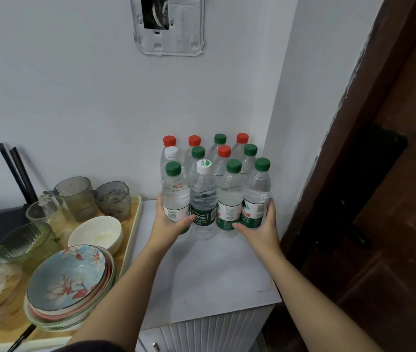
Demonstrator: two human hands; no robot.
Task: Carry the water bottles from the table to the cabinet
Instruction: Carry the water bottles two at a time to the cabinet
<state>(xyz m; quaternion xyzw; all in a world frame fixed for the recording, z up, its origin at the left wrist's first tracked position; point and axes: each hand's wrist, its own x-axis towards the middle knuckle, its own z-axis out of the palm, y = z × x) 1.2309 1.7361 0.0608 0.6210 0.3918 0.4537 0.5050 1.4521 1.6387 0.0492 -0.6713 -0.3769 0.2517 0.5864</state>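
**Left hand (170,222) and right hand (260,229) on the front row of bottles**

Left hand wraps the left-end bottle (175,191): fingers behind it, thumb across the front. Right hand curls round the right-end bottle (259,189), with its thumb reaching across the base of the next bottle. The two middle bottles sit pressed between them. Twelve water bottles (203,194) stand upright in three rows of four with red, green and white caps. They occupy the back right corner of the white surface (214,275) on the cabinet (214,331), against the wall. To the left, a tray (135,224) holds glass cups (74,194), a white bowl (95,233) and stacked flowered bowls (67,275). A brown door (392,224) stands on the right.
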